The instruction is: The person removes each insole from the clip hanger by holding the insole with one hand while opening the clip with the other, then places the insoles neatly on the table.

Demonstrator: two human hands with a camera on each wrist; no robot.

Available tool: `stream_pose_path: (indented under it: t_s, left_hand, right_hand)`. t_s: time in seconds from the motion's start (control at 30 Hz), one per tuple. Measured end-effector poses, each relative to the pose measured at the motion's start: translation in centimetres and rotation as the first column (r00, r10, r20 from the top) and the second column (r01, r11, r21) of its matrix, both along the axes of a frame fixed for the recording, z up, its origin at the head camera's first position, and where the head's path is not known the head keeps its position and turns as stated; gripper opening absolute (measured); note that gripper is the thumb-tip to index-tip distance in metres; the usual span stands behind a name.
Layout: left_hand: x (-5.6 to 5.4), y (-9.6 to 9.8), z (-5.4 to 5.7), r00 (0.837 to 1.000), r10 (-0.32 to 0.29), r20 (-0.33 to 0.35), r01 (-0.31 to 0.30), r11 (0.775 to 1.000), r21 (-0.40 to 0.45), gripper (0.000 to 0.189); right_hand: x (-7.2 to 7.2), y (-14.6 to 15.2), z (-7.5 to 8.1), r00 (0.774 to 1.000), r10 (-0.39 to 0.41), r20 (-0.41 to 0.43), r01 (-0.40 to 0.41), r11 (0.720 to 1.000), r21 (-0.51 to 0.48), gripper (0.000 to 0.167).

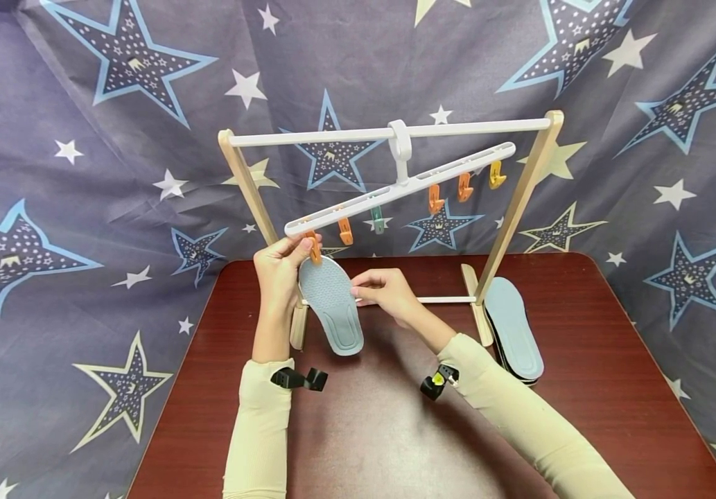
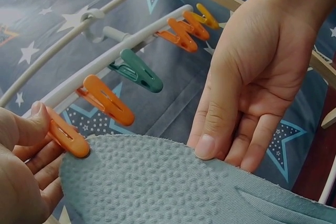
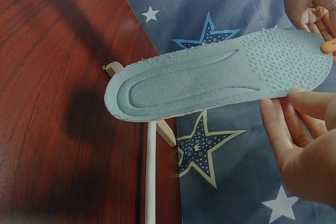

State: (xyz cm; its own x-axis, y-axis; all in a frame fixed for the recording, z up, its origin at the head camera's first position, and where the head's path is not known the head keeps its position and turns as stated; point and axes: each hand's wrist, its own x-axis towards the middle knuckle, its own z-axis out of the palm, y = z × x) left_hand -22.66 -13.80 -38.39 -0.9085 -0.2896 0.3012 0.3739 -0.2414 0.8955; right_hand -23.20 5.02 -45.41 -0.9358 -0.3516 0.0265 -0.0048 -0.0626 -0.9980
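A light blue-grey insole [image 1: 331, 305] slants down from the left end of a white clip hanger [image 1: 370, 199]. The left hand [image 1: 278, 272] pinches the orange clothespin [image 2: 68, 136] at that end, thumb on the clip's side. The clip's tip overlaps the top edge of the insole's dimpled, rounded end. With thumb and fingers, the right hand [image 1: 387, 292] pinches the insole's right edge, seen from close by in the right wrist view. The insole's other end hangs clear in front of the rack's foot.
The hanger hooks on the top bar of a wooden rack [image 1: 522, 201], tilted with its left end low. Further orange, green [image 1: 377, 219] and yellow [image 1: 496, 175] clothespins hang along it. A stack of insoles [image 1: 513, 329] lies on the brown table [image 1: 582, 388], right of the rack.
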Motion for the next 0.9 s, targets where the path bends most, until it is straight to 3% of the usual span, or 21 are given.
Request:
stream_pose_path:
  t_s: [0.9]
  left_hand:
    - [-0.03, 0.08, 0.23, 1.0, -0.014, 0.014, 0.014, 0.999, 0.04, 0.009]
  right_hand:
    - [0.06, 0.37, -0.05, 1.0, -0.006, -0.002, 0.006, 1.0, 0.02, 0.021]
